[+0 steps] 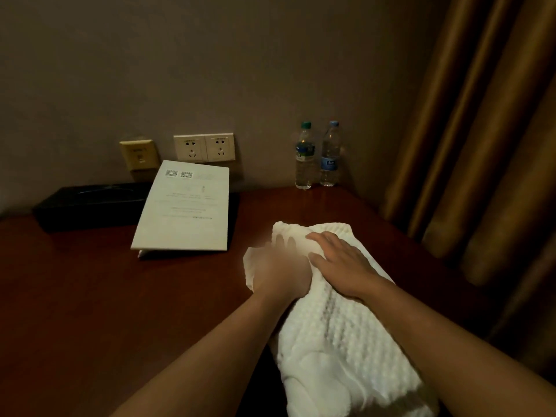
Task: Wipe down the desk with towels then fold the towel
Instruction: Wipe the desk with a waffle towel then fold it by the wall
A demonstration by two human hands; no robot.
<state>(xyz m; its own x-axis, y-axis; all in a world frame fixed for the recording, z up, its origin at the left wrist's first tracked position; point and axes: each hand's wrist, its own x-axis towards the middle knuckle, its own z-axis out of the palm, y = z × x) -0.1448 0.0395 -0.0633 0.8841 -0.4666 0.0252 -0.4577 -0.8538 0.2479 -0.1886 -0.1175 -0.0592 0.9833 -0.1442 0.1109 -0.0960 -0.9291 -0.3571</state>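
Note:
A white textured towel [340,323] lies on the dark reddish-brown desk [120,296], running from the middle of the desk down over its near edge. My right hand [340,263] rests flat on the towel's far part with its fingers straight. My left hand [279,266] is on the towel's left edge, blurred by motion; its fingers look spread and lie on the cloth.
A white printed card [183,209] leans on a black tray [90,206] at the back left. Two water bottles [317,155] stand by the wall at the back right. Wall sockets [204,147] sit above the desk. Brown curtains [481,145] hang at the right.

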